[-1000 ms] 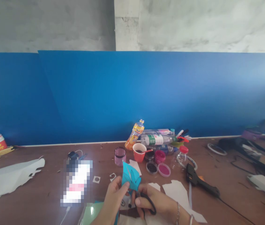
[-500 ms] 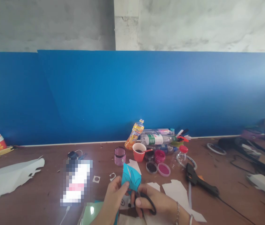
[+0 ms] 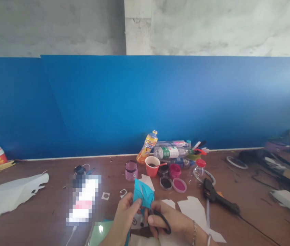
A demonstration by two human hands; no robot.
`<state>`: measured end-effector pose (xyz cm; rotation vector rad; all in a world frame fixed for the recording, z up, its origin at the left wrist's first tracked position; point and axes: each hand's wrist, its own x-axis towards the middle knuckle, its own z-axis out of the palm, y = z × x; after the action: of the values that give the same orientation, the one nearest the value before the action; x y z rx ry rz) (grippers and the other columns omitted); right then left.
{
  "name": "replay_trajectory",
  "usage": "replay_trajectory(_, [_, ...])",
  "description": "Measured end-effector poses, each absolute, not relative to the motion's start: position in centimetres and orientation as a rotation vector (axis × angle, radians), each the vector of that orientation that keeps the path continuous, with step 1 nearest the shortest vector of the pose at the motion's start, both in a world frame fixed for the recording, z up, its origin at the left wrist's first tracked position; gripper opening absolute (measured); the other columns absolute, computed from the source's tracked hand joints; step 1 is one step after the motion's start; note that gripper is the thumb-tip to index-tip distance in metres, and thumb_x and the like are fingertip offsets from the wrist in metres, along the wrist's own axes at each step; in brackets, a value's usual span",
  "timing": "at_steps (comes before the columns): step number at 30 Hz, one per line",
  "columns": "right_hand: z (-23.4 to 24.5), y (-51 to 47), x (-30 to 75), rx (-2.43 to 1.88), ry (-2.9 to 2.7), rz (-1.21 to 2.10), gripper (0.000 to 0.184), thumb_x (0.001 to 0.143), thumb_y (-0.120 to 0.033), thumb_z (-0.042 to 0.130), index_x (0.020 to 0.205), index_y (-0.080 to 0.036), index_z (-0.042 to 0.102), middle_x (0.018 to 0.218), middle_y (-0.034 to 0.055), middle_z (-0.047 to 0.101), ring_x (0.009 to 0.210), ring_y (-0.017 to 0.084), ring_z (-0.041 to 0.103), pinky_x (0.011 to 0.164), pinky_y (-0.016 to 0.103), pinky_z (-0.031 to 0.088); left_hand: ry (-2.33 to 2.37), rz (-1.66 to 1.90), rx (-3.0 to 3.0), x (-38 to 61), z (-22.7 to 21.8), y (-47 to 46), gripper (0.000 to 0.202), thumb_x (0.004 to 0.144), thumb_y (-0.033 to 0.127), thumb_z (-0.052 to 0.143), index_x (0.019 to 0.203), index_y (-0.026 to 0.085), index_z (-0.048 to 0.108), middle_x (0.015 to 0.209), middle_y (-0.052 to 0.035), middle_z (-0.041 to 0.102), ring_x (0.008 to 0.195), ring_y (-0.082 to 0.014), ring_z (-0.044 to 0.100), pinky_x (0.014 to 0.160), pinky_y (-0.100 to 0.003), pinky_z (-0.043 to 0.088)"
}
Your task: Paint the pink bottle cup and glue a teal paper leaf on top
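Note:
My left hand (image 3: pixel 127 213) pinches a small piece of blue paper (image 3: pixel 143 193) between thumb and fingers. Dark curved outlines, like petals or leaves, are drawn on the paper. Black-handled scissors (image 3: pixel 163 222) are gripped in my right hand (image 3: pixel 167 215), with fingers through the loops. Their blades are mostly hidden behind my fingers, close under the paper's lower edge. Whether the blades touch the paper, I cannot tell. Below the hands lie white paper pieces (image 3: pixel 145 240), one carrying a black printed ring.
Behind the hands stand a red paper cup (image 3: pixel 151 171), a purple jar (image 3: pixel 131 175), an orange drink bottle (image 3: pixel 147 147) and open pots of pink (image 3: pixel 179 185) and black paint (image 3: pixel 166 183). A black glue gun (image 3: pixel 219 198) lies right. A blurred lit screen (image 3: pixel 84 201) is left.
The blue paper has tilted slightly in my left hand. Otherwise both hands and the scissors stay almost in the same place.

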<state>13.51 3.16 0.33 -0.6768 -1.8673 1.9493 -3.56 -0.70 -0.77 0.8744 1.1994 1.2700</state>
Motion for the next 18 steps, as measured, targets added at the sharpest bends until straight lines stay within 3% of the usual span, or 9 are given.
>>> replay_trajectory(18, [-0.02, 3.31, 13.35, -0.663, -1.861, 1.970, 0.052, 0.070, -0.063, 0.066, 0.081, -0.014, 0.054, 0.053, -0.0042, 0.057, 0.036, 0.002, 0.036, 0.034, 0.015, 0.023, 1.181, 1.306, 0.875, -3.45, -0.76, -0.50, 0.039, 0.059, 0.050, 0.075, 0.075, 0.015, 0.067, 0.061, -0.0029, 0.065, 0.050, -0.0122, 0.053, 0.048, -0.023, 0.040])
